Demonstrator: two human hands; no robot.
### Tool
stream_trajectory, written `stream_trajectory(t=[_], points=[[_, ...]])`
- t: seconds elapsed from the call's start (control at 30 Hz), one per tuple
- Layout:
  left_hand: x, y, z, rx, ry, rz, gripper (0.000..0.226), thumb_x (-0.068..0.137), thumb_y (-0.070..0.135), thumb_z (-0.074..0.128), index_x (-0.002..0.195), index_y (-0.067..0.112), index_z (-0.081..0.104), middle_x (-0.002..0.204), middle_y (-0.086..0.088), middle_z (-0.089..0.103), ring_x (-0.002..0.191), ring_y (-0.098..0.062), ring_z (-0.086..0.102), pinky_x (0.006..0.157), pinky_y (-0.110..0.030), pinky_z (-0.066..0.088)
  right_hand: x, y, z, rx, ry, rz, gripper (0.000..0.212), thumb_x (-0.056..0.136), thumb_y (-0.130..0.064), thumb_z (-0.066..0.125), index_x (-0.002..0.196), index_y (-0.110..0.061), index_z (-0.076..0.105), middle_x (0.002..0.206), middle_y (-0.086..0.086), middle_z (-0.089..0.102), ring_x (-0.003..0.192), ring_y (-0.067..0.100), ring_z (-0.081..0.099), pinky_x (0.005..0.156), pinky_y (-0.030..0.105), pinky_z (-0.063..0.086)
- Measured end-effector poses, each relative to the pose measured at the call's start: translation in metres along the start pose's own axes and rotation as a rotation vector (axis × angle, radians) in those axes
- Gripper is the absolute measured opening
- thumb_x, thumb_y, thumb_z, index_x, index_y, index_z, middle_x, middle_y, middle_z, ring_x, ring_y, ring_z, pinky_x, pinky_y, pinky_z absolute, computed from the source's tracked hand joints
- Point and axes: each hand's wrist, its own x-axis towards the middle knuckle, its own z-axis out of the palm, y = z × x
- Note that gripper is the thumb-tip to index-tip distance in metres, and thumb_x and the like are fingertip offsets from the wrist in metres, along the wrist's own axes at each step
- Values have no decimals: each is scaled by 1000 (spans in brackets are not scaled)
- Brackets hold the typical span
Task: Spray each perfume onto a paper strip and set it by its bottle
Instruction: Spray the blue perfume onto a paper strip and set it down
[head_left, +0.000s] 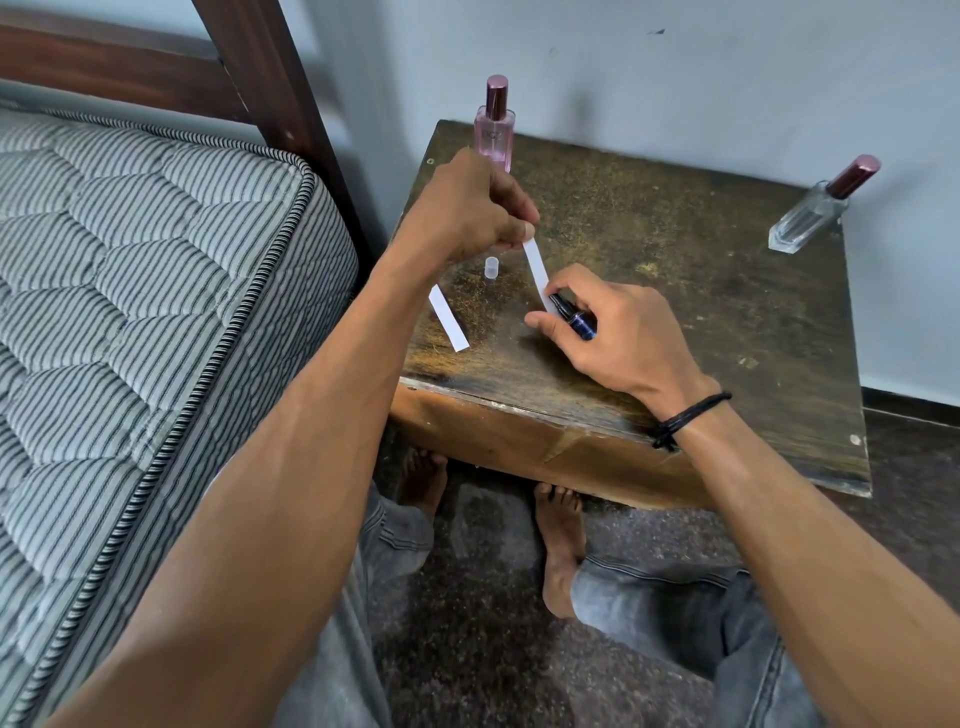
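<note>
My left hand (470, 208) pinches the top of a white paper strip (537, 270) that hangs over the wooden table (675, 270). My right hand (608, 332) grips a small dark blue spray bottle (574, 319), its nozzle right at the strip's lower end. A clear plastic cap (491, 269) stands on the table between my hands. A second white strip (449, 318) lies flat near the table's left edge. A pink perfume bottle (494, 124) stands at the back left corner. A clear bottle with a dark red cap (821, 208) stands at the back right.
A striped mattress (145, 312) on a dark wooden bed frame (270, 78) is close on the left. A pale wall (675, 78) runs behind the table. My bare feet (561, 535) and jeans are on the dark floor below the table's front edge.
</note>
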Motion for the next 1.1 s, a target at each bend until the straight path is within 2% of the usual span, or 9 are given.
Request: stream_trajectory(t=[0.57, 0.67, 0.8, 0.87, 0.97, 1.1], points=[[3, -4, 2, -5, 2, 10, 12, 82, 0, 81, 84, 12, 79, 78, -1, 77, 77, -14, 77, 81, -33, 64, 0, -1, 1, -3, 4, 1, 32, 99, -49, 62, 100, -17, 62, 65, -2, 62, 54, 25, 56, 51, 33, 45], [3, -4, 1, 1, 2, 12, 11, 81, 0, 81, 85, 11, 80, 75, 2, 76, 73, -12, 76, 80, -33, 64, 0, -2, -2, 43, 17, 34, 36, 96, -50, 67, 105, -16, 63, 64, -7, 56, 52, 21, 52, 53, 27, 37], [4, -5, -2, 13, 6, 5, 12, 81, 0, 81, 85, 11, 80, 74, 0, 77, 73, -16, 77, 82, -36, 64, 2, 1, -8, 186, 0, 79, 39, 93, -51, 70, 112, -17, 63, 60, -11, 43, 50, 10, 43, 54, 24, 34], [5, -6, -5, 22, 15, 6, 12, 80, 1, 81, 85, 12, 81, 76, -3, 78, 77, -21, 78, 83, -37, 64, 3, 3, -11, 202, -27, 80, 39, 92, -51, 71, 113, -19, 63, 59, -9, 47, 50, 7, 43, 55, 25, 34], [3, -4, -8, 41, 28, 13, 12, 81, 2, 81, 91, 8, 81, 78, -2, 78, 75, -16, 77, 82, -30, 64, 6, 6, -16, 193, -63, 61, 43, 91, -56, 68, 115, -21, 62, 62, -2, 53, 51, 12, 46, 56, 29, 39], [2, -4, -9, 47, 24, 26, 12, 81, 2, 81, 92, 6, 81, 82, -5, 78, 77, -17, 77, 80, -27, 63, 7, 11, -23, 189, -114, 45, 45, 89, -57, 69, 119, -22, 62, 63, -5, 51, 52, 8, 44, 56, 30, 39]])
